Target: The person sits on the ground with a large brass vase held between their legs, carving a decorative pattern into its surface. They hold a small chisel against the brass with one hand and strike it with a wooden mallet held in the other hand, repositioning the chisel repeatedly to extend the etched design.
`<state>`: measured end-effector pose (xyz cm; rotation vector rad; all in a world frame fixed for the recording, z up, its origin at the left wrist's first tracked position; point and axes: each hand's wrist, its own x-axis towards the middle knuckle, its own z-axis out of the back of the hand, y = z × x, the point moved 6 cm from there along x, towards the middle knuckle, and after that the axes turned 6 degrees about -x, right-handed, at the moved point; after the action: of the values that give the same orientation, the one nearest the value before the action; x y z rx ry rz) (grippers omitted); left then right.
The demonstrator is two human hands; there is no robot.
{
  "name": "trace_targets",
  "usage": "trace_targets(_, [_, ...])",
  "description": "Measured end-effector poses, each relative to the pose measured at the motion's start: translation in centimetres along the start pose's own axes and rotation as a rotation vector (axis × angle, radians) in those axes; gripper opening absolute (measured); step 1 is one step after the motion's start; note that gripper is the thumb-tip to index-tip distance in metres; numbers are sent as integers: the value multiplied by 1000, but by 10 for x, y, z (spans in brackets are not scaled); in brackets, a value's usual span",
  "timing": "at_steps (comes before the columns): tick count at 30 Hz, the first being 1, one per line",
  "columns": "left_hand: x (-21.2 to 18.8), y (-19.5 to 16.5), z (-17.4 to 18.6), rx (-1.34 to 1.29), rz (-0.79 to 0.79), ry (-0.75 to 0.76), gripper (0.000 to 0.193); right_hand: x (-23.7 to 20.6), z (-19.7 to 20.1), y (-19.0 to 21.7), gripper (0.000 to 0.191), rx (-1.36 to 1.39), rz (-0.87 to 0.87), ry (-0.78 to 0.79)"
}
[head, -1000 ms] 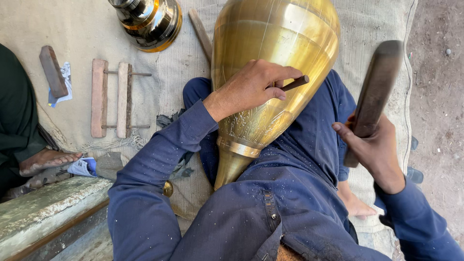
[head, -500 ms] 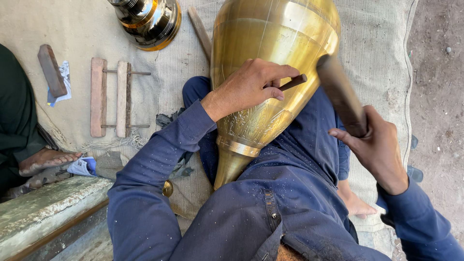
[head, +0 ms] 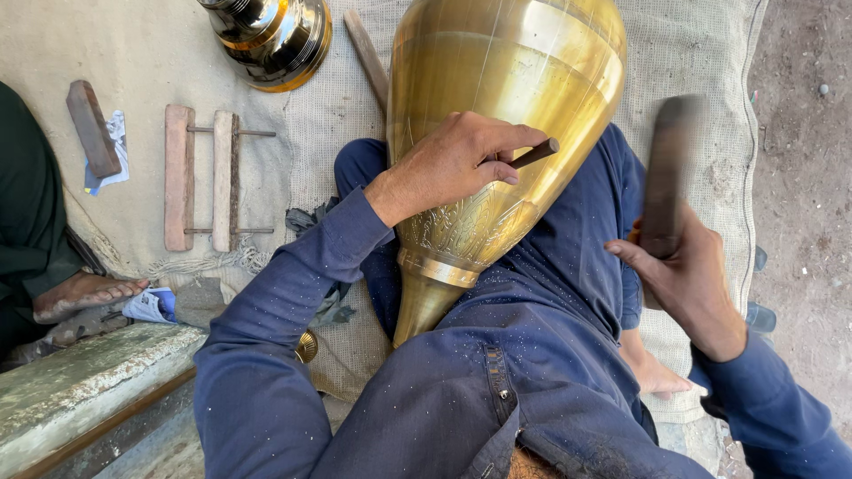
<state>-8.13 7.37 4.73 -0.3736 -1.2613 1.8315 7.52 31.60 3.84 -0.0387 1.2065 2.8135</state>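
The left hand (head: pixel 453 164) pins a chisel (head: pixel 532 153) against the brass vase (head: pixel 497 133) lying across the lap; the right hand (head: pixel 688 279) grips a blurred mallet (head: pixel 667 173). Clean engraving likely needs light, square blows. A blue-and-white wrapper (head: pixel 153 304) lies by the ledge.

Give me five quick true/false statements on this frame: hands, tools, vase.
1. The left hand holds a thin punch against the brass vase. True.
2. The right hand is empty. False: it grips a dark mallet.
3. The vase stands upright on the mat. False: it lies tilted across the person's lap.
4. A wooden clamp lies on the cloth. True.
5. The mallet rests on the punch. False: they are apart.
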Motion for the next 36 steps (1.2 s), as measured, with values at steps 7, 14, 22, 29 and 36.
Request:
trace_targets(7, [-4, 4, -1, 23, 63, 29, 50, -2, -4, -8, 62, -275, -82, 65])
trace_targets(14, [-6, -3, 3, 26, -80, -15, 51, -4, -3, -5, 64, -170, -32, 45])
trace_targets(22, [-8, -1, 1, -1, 1, 16, 51, -6, 0, 2, 65, -200, 15, 18])
trace_targets(29, [-10, 7, 0, -18, 109, 35, 50, -6, -1, -16, 63, -362, -168, 100])
trace_targets(36, [-12, 0, 2, -15, 7, 12, 48, -9, 1, -16, 61, -347, -102, 7])
